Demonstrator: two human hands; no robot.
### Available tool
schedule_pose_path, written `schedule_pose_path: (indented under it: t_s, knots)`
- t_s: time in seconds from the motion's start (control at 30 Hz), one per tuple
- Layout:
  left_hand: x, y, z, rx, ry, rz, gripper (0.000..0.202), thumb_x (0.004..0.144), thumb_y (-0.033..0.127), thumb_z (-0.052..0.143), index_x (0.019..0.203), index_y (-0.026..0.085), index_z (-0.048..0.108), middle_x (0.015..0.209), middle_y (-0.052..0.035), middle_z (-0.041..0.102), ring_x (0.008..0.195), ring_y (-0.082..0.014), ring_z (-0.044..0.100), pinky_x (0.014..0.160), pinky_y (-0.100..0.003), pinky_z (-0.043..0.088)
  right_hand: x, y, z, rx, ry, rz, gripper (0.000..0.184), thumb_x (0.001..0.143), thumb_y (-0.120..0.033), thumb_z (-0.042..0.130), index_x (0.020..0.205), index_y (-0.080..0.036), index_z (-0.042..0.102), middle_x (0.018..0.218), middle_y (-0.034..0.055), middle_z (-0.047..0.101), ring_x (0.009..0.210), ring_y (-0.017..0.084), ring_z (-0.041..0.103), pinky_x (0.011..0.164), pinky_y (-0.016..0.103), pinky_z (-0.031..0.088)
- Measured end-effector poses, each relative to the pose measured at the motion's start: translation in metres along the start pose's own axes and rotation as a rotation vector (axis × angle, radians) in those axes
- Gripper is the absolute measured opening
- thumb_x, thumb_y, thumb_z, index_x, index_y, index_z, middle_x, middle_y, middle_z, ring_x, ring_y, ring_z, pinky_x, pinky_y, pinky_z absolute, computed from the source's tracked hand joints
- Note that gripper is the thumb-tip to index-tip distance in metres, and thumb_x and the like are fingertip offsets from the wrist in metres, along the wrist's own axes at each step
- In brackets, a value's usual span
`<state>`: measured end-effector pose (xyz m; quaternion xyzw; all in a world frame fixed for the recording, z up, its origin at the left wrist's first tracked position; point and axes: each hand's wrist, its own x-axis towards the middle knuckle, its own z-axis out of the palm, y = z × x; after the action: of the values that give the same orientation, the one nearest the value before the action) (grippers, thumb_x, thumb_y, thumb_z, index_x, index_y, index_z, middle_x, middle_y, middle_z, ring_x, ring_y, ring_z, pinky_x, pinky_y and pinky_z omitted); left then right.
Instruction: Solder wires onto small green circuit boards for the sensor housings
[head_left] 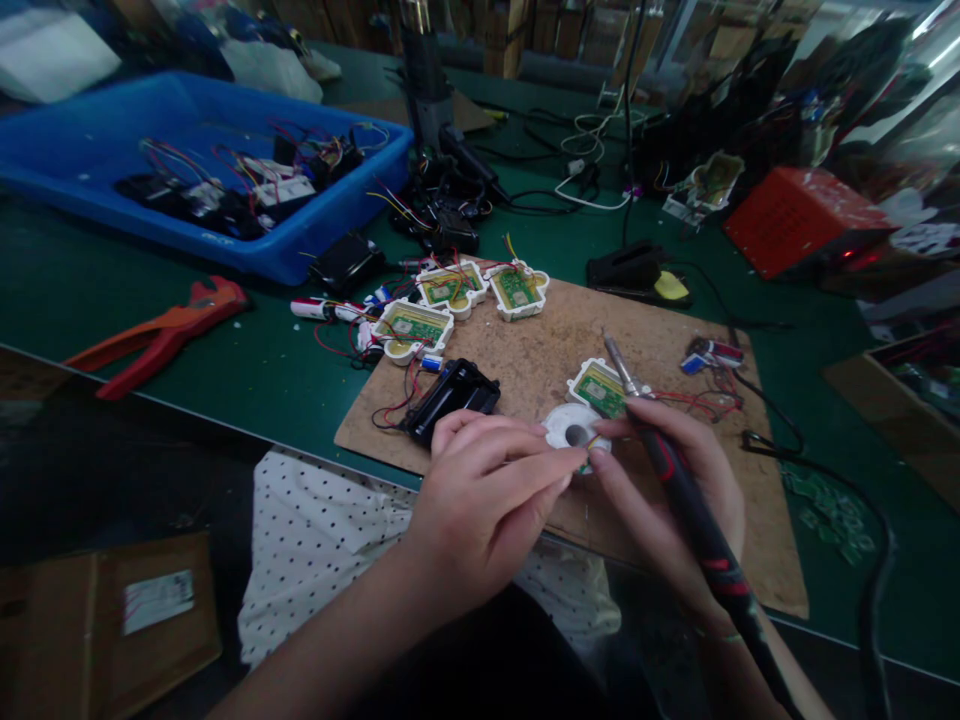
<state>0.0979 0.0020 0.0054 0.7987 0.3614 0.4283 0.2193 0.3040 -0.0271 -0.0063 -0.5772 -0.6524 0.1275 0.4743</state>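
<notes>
Your left hand (480, 480) has its fingers closed on the near edge of a white disc (559, 425), which sits above the brown board (555, 335); a thin wire shows at your fingertips. Your right hand (694, 470) is curled around a soldering iron (709, 540), its tip pointing toward 11 o'clock, while your thumb and a finger reach the disc.

Taking the disc as the clock's centre, with 12 away from you, a circuit board in a white housing (600, 388) lies just beside it at 1, red wires (690, 398) trailing right. A black case (454, 400) is near 9:30, and three more white housings (517, 290) cluster toward 11. The black iron stand (626, 268) is past 12.

Farther over the green bench (277, 370), you have a blue tray (300, 255) at 10, red-orange cutters (169, 335) at 9:30, a red box (806, 220) at 1:30 and small green pieces (832, 515) at 3:30.
</notes>
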Motion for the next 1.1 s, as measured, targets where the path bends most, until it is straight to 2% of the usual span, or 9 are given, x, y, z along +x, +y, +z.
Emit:
schedule_pose_path:
  t_s: [0.17,0.3,0.43,0.6,0.7,0.8,1.0,1.1]
  knots:
    - [0.001,0.0,0.002,0.01,0.022,-0.06,0.009,0.095,0.017,0.071,0.103,0.021,0.07,0.097,0.0006,0.08,0.095,-0.0178,0.073,0.094,-0.04,0.045,0.0,0.0,0.0,-0.009,0.012,-0.009,0.058,0.08,-0.019,0.083,0.133,-0.03,0.062,0.104,0.0002,0.079,0.102,0.021,0.072,0.101,0.044,0.053]
    - [0.004,0.001,-0.002,-0.012,-0.058,-0.077,0.005,0.095,0.015,0.068,0.095,0.02,0.068,0.095,0.0011,0.076,0.096,-0.0177,0.071,0.093,-0.04,0.045,-0.001,-0.001,0.001,-0.011,0.013,0.005,0.057,0.081,-0.019,0.082,0.134,-0.031,0.062,0.105,-0.0001,0.079,0.101,0.021,0.073,0.102,0.044,0.053]
    - [0.003,0.001,-0.004,0.024,-0.098,-0.101,0.005,0.095,0.016,0.066,0.095,0.021,0.068,0.098,-0.0022,0.071,0.105,-0.0212,0.067,0.096,-0.043,0.044,0.0,-0.002,0.001,-0.017,0.012,-0.002,0.056,0.082,-0.019,0.082,0.133,-0.031,0.062,0.104,-0.0006,0.079,0.101,0.02,0.072,0.102,0.042,0.052]
    - [0.007,0.001,-0.005,-0.007,-0.091,-0.134,0.005,0.092,0.016,0.068,0.093,0.021,0.069,0.117,-0.0069,0.066,0.124,-0.0242,0.062,0.105,-0.044,0.044,0.0,-0.002,0.001,-0.005,0.006,0.0,0.058,0.081,-0.018,0.082,0.134,-0.032,0.061,0.104,-0.0011,0.078,0.102,0.02,0.072,0.102,0.04,0.052]
    - [0.013,0.001,-0.005,-0.051,-0.1,-0.087,0.01,0.091,0.013,0.068,0.087,0.021,0.065,0.112,-0.0015,0.074,0.124,-0.0222,0.065,0.107,-0.043,0.04,-0.001,-0.001,0.001,0.002,0.004,0.005,0.058,0.081,-0.018,0.082,0.134,-0.032,0.061,0.105,-0.0009,0.078,0.103,0.02,0.072,0.103,0.041,0.052]
    - [0.018,0.0,-0.003,-0.076,-0.168,-0.061,0.011,0.091,0.013,0.068,0.087,0.023,0.063,0.106,0.0051,0.08,0.123,-0.0207,0.068,0.107,-0.043,0.036,-0.001,-0.001,0.0,0.0,0.007,0.007,0.058,0.082,-0.018,0.081,0.134,-0.031,0.061,0.106,-0.0008,0.078,0.102,0.02,0.072,0.103,0.04,0.052]
    - [0.017,-0.003,-0.001,-0.089,-0.185,-0.094,0.011,0.091,0.014,0.067,0.087,0.023,0.064,0.104,0.0069,0.081,0.118,-0.0204,0.07,0.106,-0.044,0.035,-0.001,-0.004,0.002,0.019,0.016,0.027,0.057,0.082,-0.019,0.082,0.134,-0.03,0.061,0.105,0.0004,0.079,0.103,0.021,0.073,0.101,0.042,0.053]
    - [0.017,-0.003,-0.001,-0.093,-0.19,-0.106,0.012,0.09,0.012,0.068,0.086,0.023,0.064,0.104,0.0073,0.081,0.118,-0.0201,0.07,0.106,-0.044,0.035,-0.003,-0.006,0.002,0.098,0.163,0.077,0.046,0.088,-0.025,0.077,0.131,-0.028,0.063,0.102,0.002,0.079,0.097,0.021,0.075,0.097,0.042,0.055]
